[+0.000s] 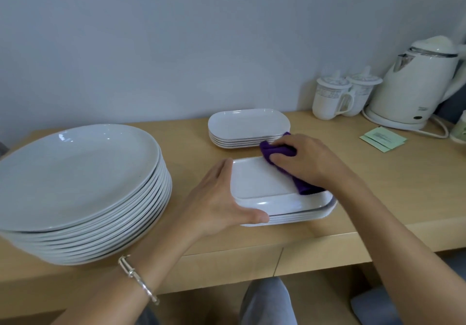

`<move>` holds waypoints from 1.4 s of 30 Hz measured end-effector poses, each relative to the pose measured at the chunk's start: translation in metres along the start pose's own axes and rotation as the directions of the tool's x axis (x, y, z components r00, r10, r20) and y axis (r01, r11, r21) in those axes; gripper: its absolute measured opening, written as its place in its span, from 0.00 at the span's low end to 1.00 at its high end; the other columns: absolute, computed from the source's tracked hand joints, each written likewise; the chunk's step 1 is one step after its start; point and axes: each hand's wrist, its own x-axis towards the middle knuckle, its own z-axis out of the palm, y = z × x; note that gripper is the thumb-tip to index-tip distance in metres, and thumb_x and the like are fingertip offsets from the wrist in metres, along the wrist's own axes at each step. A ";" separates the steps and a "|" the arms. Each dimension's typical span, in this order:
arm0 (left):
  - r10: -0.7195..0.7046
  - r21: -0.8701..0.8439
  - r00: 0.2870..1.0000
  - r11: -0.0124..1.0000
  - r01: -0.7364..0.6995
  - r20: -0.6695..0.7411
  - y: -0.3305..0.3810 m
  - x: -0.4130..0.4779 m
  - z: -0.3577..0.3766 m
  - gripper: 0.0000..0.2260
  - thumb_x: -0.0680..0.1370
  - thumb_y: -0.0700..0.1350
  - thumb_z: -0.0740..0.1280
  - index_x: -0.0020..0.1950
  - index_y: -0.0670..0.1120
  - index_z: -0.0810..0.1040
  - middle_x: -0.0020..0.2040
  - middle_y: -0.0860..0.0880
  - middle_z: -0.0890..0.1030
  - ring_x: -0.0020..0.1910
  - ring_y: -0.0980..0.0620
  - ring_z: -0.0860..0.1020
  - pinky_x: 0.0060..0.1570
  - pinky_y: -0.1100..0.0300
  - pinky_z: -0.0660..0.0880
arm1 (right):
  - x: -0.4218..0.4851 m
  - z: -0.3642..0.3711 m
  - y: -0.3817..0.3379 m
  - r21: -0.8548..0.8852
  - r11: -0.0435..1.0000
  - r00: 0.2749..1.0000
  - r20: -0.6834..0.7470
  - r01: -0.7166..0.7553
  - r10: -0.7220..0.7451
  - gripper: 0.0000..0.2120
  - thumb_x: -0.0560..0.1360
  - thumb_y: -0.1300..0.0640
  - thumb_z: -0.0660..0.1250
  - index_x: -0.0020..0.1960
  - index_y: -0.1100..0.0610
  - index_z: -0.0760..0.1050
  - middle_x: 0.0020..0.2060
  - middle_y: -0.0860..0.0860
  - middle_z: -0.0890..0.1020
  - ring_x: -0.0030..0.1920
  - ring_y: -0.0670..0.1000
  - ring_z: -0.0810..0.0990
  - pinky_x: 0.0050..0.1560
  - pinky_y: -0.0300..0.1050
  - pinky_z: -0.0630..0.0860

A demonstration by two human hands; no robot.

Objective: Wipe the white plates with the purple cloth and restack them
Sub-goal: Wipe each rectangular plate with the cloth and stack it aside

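Two hands engaged: left hand [216, 198] grips plate [262, 181] at 9 o'clock, right hand [307, 161] clutches cloth [277, 151]; I should press evenly.

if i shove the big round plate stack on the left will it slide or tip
The round plate stack probably feels heavy, many plates deep. Wide and low, it likely slides rather than tips. Glossy rims suggest plates could shift.
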 end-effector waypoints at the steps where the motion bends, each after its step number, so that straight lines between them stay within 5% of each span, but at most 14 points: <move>1: 0.005 -0.003 1.000 1.000 -0.005 -0.002 0.000 0.000 0.000 0.38 0.59 0.63 0.78 0.64 0.60 0.64 0.61 0.63 0.68 0.59 0.61 0.69 0.46 0.63 0.69 | -0.004 -0.007 0.011 0.050 0.998 0.999 -0.015 -0.037 0.037 0.11 0.74 0.47 0.65 0.56 0.40 0.77 0.50 0.42 0.79 0.47 0.46 0.75 0.45 0.40 0.68; 6: 0.009 0.002 1.000 1.000 -0.009 0.007 0.002 0.000 0.000 0.39 0.57 0.65 0.76 0.64 0.58 0.65 0.61 0.63 0.69 0.60 0.60 0.70 0.54 0.57 0.74 | -0.029 -0.001 0.031 0.326 0.943 0.978 -0.164 -0.071 0.130 0.09 0.75 0.51 0.66 0.54 0.42 0.77 0.48 0.41 0.79 0.49 0.45 0.77 0.45 0.38 0.69; 10: 0.013 -0.006 1.000 1.000 -0.013 0.007 0.001 0.001 0.003 0.36 0.60 0.62 0.78 0.62 0.59 0.65 0.58 0.63 0.69 0.56 0.60 0.70 0.42 0.68 0.68 | -0.043 0.027 0.011 0.020 1.000 0.941 -0.338 0.004 0.003 0.14 0.73 0.52 0.67 0.57 0.51 0.79 0.52 0.49 0.80 0.53 0.54 0.75 0.54 0.44 0.68; 12: 0.031 -0.028 1.000 0.999 -0.031 -0.002 0.002 0.004 0.006 0.37 0.57 0.65 0.77 0.60 0.60 0.66 0.58 0.63 0.71 0.57 0.60 0.72 0.44 0.65 0.71 | -0.048 0.040 -0.008 -0.047 0.997 0.928 -0.364 0.065 -0.078 0.15 0.71 0.50 0.65 0.55 0.52 0.81 0.49 0.53 0.82 0.50 0.59 0.78 0.54 0.51 0.72; 16: 0.123 -0.030 0.992 0.992 -0.124 -0.022 -0.001 0.005 0.011 0.42 0.55 0.66 0.72 0.67 0.63 0.65 0.63 0.58 0.71 0.67 0.55 0.71 0.62 0.58 0.72 | -0.049 0.064 -0.046 -0.116 0.984 0.936 -0.312 0.134 -0.164 0.20 0.69 0.45 0.59 0.55 0.52 0.80 0.49 0.52 0.82 0.48 0.59 0.78 0.49 0.55 0.76; 21: 0.128 -0.147 0.991 0.981 -0.130 -0.026 -0.013 -0.001 0.008 0.43 0.56 0.59 0.83 0.65 0.59 0.63 0.60 0.61 0.72 0.62 0.63 0.73 0.57 0.66 0.70 | -0.048 0.062 -0.050 -0.081 0.991 0.962 -0.246 0.104 -0.122 0.21 0.70 0.45 0.60 0.59 0.50 0.78 0.54 0.49 0.81 0.53 0.57 0.76 0.54 0.53 0.73; 26: 0.121 -0.177 0.993 0.977 -0.122 -0.018 -0.015 -0.010 0.005 0.42 0.54 0.63 0.78 0.62 0.75 0.60 0.63 0.66 0.69 0.61 0.70 0.71 0.58 0.63 0.73 | -0.049 0.064 -0.053 -0.129 0.988 0.965 -0.235 0.089 -0.118 0.19 0.72 0.45 0.60 0.60 0.50 0.77 0.54 0.50 0.80 0.54 0.58 0.75 0.54 0.53 0.72; 30: 0.122 -0.183 0.991 0.974 -0.130 -0.055 -0.017 -0.006 0.010 0.41 0.57 0.62 0.74 0.68 0.60 0.67 0.64 0.63 0.72 0.63 0.63 0.74 0.61 0.59 0.74 | -0.040 0.068 -0.067 -0.237 0.969 0.984 -0.146 0.068 -0.104 0.19 0.76 0.45 0.57 0.65 0.50 0.72 0.60 0.50 0.75 0.59 0.56 0.71 0.58 0.51 0.69; 36: 0.080 -0.146 0.996 0.986 -0.083 -0.031 -0.021 -0.010 0.005 0.45 0.54 0.66 0.78 0.68 0.62 0.64 0.64 0.65 0.72 0.63 0.63 0.73 0.60 0.52 0.75 | -0.017 0.055 -0.056 -0.143 0.989 0.993 -0.101 0.049 -0.063 0.18 0.76 0.46 0.59 0.64 0.48 0.73 0.59 0.52 0.75 0.60 0.58 0.71 0.61 0.54 0.68; 42: 0.019 -0.035 0.999 0.999 -0.020 -0.030 -0.015 -0.013 0.001 0.44 0.55 0.69 0.73 0.68 0.65 0.61 0.64 0.68 0.70 0.64 0.59 0.71 0.60 0.52 0.74 | 0.001 0.023 0.005 -0.131 0.978 0.973 -0.182 -0.165 0.140 0.16 0.76 0.45 0.58 0.59 0.51 0.76 0.54 0.56 0.77 0.54 0.61 0.74 0.52 0.50 0.71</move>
